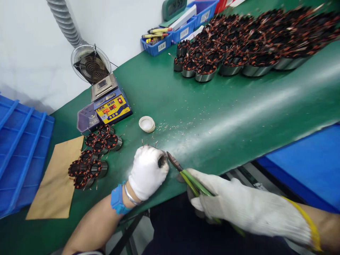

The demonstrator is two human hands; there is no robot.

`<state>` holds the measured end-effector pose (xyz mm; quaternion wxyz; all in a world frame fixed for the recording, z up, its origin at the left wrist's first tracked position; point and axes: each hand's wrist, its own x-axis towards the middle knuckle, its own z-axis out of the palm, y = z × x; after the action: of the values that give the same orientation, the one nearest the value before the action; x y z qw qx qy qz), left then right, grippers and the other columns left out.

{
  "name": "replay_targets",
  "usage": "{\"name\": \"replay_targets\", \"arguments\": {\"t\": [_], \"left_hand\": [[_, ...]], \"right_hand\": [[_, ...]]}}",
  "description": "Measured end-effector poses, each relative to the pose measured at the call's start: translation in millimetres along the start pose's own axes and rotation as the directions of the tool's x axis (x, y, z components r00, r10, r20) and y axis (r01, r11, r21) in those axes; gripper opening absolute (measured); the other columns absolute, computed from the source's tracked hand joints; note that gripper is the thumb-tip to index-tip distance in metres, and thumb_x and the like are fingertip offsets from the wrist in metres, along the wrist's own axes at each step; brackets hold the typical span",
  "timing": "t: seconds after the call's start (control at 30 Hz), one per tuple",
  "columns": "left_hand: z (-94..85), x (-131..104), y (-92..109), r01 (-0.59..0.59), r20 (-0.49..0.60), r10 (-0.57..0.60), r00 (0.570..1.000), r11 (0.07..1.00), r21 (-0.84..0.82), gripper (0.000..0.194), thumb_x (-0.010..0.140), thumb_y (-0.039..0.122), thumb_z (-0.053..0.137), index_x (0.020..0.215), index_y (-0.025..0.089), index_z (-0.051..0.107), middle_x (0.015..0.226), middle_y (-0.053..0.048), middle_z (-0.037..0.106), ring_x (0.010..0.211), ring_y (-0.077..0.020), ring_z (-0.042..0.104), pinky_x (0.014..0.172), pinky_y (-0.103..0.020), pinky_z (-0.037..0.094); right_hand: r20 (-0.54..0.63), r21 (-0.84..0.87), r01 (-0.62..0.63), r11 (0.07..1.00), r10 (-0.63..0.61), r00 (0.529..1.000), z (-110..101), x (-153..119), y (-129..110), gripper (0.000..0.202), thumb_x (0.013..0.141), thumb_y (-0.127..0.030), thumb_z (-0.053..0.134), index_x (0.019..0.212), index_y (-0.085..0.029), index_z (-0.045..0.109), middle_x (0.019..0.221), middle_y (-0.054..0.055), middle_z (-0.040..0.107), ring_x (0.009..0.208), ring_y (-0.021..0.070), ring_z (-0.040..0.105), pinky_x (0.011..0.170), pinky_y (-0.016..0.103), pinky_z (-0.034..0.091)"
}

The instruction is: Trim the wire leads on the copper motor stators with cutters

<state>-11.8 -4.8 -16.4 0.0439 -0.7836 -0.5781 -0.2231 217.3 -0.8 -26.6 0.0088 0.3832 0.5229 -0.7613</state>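
Note:
My left hand [148, 173], in a white glove, is closed around a motor stator that it hides almost wholly. Only thin copper wire ends [156, 143] stick up above the knuckles. My right hand [215, 194], gloved too, grips wire cutters [195, 182] by their green handles. The tips of the cutters point up and left, close beside the left hand's thumb side. Left of the left hand, several wound stators [98, 145] stand in a small group, some at the edge of a brown cardboard sheet [57, 177].
Many more stators [231, 65] fill the back right of the green table [170, 95]. A solder pot [113, 108] with a lit display stands at the back left under a duct hood [91, 65]. Near it are a small white dish [147, 124], wire clippings and blue bins [160, 46].

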Motion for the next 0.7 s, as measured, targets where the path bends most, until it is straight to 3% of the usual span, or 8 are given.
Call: {"name": "replay_targets", "arguments": {"t": [0.27,0.47,0.7], "left_hand": [[0.2,0.5,0.3,-0.003,0.016,0.003,1.000,1.000,0.019,0.011,0.084,0.015,0.060,0.075,0.022,0.063,0.070,-0.004,0.066,0.073,-0.0209,0.063,0.080,-0.037,0.055],[-0.6,0.4,-0.3,-0.025,0.042,0.025,0.999,1.000,-0.006,0.011,0.080,0.013,0.060,0.073,0.021,0.063,0.070,-0.003,0.066,0.072,-0.0205,0.061,0.081,-0.036,0.054],[-5.1,1.6,-4.2,-0.110,0.118,0.118,0.986,0.991,-0.075,0.010,0.078,0.012,0.060,0.074,0.020,0.063,0.072,-0.004,0.067,0.074,-0.0207,0.062,0.079,-0.035,0.052]], "right_hand": [[-0.026,0.018,0.034,0.999,-0.033,0.999,6.3,-0.6,-3.5,0.051,0.089,-0.054,0.063,0.129,-0.024,0.056,0.077,0.001,0.064,0.064,0.0156,0.060,0.059,0.028,0.049],[-0.095,0.008,0.067,0.998,-0.066,0.993,1.8,1.2,-5.1,0.052,0.087,-0.059,0.064,0.123,-0.022,0.059,0.067,-0.001,0.058,0.057,0.0151,0.054,0.052,0.027,0.044],[0.067,0.026,0.027,0.999,-0.029,0.997,-13.8,1.0,-19.7,0.054,0.085,-0.057,0.066,0.127,-0.024,0.055,0.079,0.003,0.065,0.063,0.0165,0.061,0.054,0.026,0.047]]}}
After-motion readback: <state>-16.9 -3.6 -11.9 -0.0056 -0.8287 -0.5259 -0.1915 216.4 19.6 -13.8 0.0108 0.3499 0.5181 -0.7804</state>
